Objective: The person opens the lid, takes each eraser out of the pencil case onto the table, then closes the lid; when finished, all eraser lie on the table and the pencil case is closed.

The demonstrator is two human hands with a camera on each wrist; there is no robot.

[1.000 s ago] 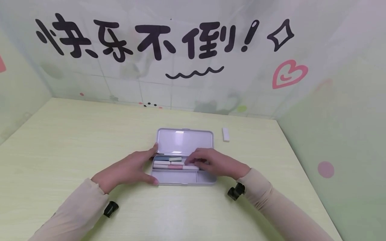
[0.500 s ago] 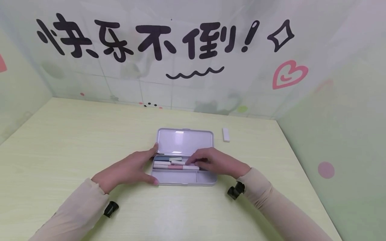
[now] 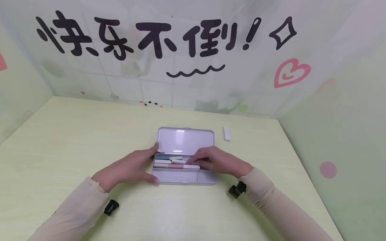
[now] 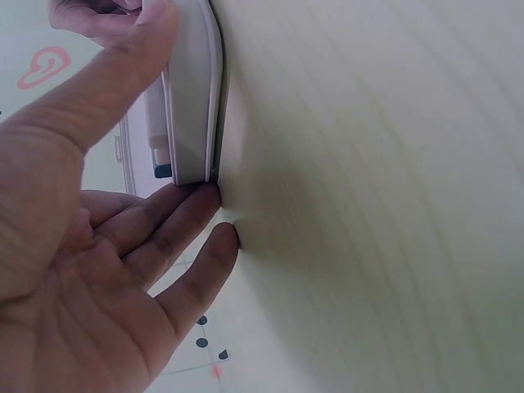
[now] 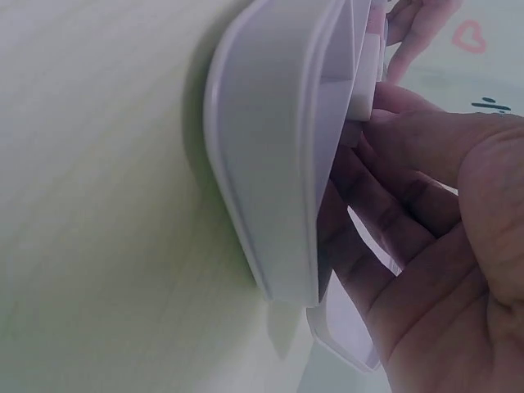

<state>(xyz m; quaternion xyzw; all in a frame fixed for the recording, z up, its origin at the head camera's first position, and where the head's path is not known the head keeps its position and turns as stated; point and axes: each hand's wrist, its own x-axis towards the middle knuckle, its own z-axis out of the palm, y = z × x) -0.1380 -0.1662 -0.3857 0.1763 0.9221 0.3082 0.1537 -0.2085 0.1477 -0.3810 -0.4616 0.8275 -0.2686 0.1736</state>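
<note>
A pale lilac pencil case point(image 3: 175, 175) lies on the table with its lid point(image 3: 186, 140) folded back. My left hand point(image 3: 129, 167) holds its left end, thumb at the front corner and fingers toward the hinge. Inside the rear compartment, my right hand point(image 3: 221, 161) pinches the right end of a white marker point(image 3: 178, 162); the hand partly hides that end. In front of it lies a white marker with a pink band point(image 3: 176, 166). Behind are a dark blue item point(image 3: 163, 157) and a short pale green piece point(image 3: 176, 157). In the right wrist view, fingers point(image 5: 352, 246) reach over the case's rim.
A small white block point(image 3: 227, 134), like an eraser, sits on the table behind and right of the case. Printed panels point(image 3: 120, 83) border the table at the back and on both sides. Black straps point(image 3: 111, 207) hang at the wrists.
The white marker under my right hand has shifted slightly within the rear compartment, its near end lifting into clearer view. My left hand stays on the case. The head view has tilted slightly.
</note>
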